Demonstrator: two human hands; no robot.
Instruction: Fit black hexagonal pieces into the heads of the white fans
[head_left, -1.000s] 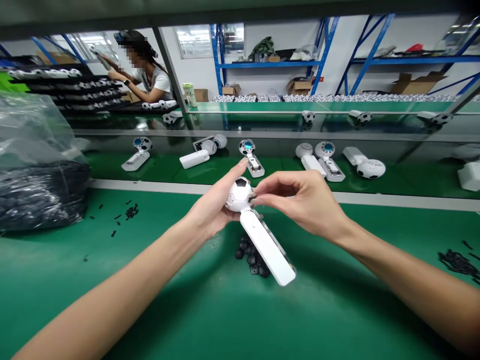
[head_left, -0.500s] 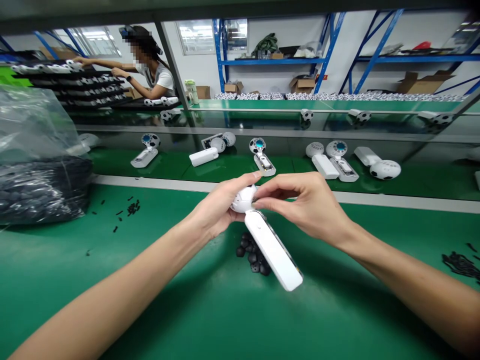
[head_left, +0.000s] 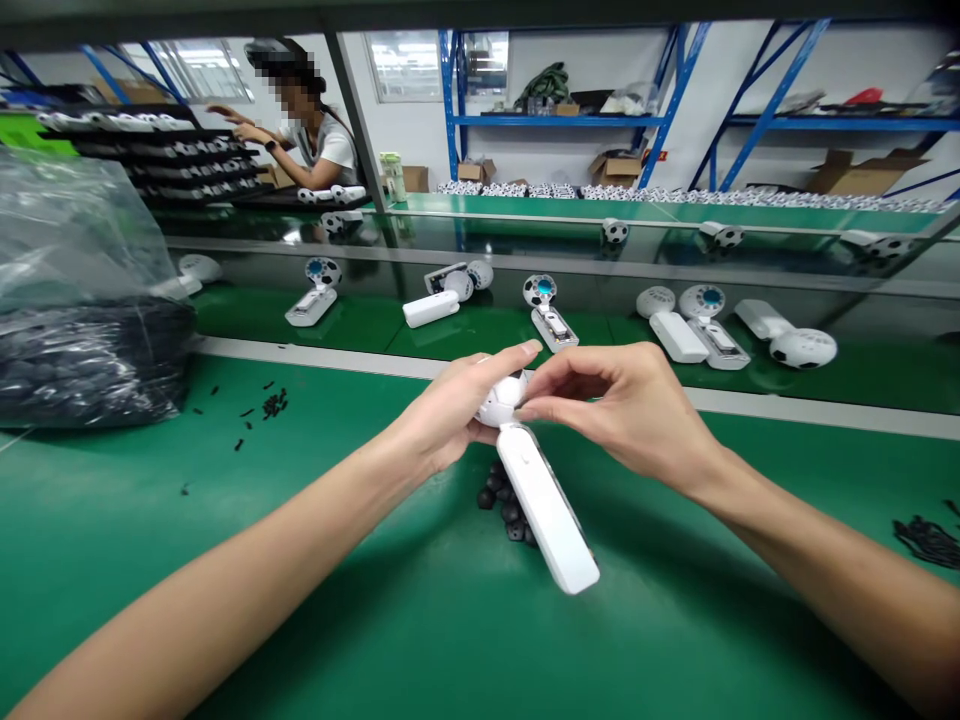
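Observation:
My left hand is closed around the round head of a white handheld device with a ball-shaped head and a long handle. The handle slants down to the right, above the green bench. At the right side of the head, my right hand pinches thumb and forefinger together. Whatever lies between those fingertips is hidden or too small to name. A pile of small black pieces sits on the bench, partly covered by the handle.
Beyond a pale strip, several similar devices with football-patterned heads lie on a green surface. At left stands a clear bag of black parts, near scattered black bits. Black strips lie far right. A co-worker stands by stacked trays.
The view has shifted slightly, so the background sits a little further right. Both hands keep their hold at the device's head, and its handle points somewhat more steeply down. The co-worker's arms have drawn back.

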